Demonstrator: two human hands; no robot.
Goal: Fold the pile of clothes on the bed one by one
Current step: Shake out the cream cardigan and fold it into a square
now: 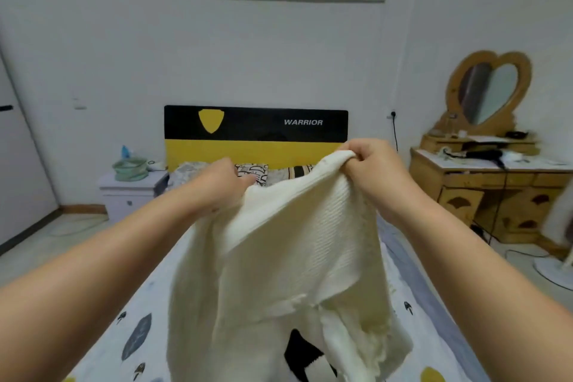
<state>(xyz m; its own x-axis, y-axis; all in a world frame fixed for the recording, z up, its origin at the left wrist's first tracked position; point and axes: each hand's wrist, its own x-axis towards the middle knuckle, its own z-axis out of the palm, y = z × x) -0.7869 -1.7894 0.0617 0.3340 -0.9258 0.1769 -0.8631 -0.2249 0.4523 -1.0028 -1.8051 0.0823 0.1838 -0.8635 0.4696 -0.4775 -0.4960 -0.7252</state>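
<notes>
A cream knitted sweater (279, 257) hangs in the air over the bed (124, 319), held up by both hands at its top edge. My right hand (372, 167) grips one upper corner, fingers curled round the bunched knit. My left hand (226, 183) holds the other upper part, lower and further left, its fingertips hidden behind the fabric. The sweater's lower part droops in folds toward the sheet. A black garment (297, 350) lies on the bed under the sweater, mostly hidden. More patterned clothes (257, 172) lie heaped near the headboard.
The bed has a pale sheet with leaf prints and a black and yellow headboard (254, 133). A white nightstand (130, 192) stands at the left. A wooden dressing table (490, 189) with a heart mirror is at the right, with a fan base (555, 270) on the floor.
</notes>
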